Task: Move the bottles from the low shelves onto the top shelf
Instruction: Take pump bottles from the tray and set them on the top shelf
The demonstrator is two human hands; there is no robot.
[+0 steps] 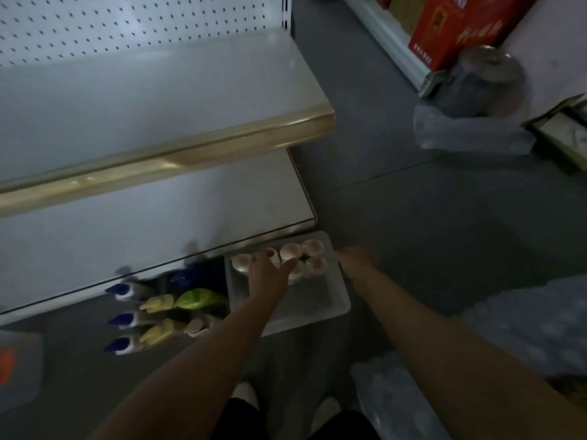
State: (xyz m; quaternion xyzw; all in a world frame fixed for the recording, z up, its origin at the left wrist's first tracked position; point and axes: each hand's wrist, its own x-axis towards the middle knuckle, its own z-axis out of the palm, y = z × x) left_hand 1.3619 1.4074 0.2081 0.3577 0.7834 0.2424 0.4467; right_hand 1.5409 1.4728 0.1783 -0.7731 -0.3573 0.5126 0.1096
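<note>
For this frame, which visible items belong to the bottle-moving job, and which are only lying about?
Job:
- white-capped bottles in the white bin, low shelf
- spray bottles beside it
- top shelf, bare
- left hand over the caps
- right hand at the bin's edge

Lying about:
- red carton
- plastic bag
- metal pot

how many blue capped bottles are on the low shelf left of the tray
3 plainly visible, in a column at the left edge of the bottle group: the rear blue-capped bottle, the middle one, the front one. A dark blue shape further back may be another; the shelf above may hide more.
</note>
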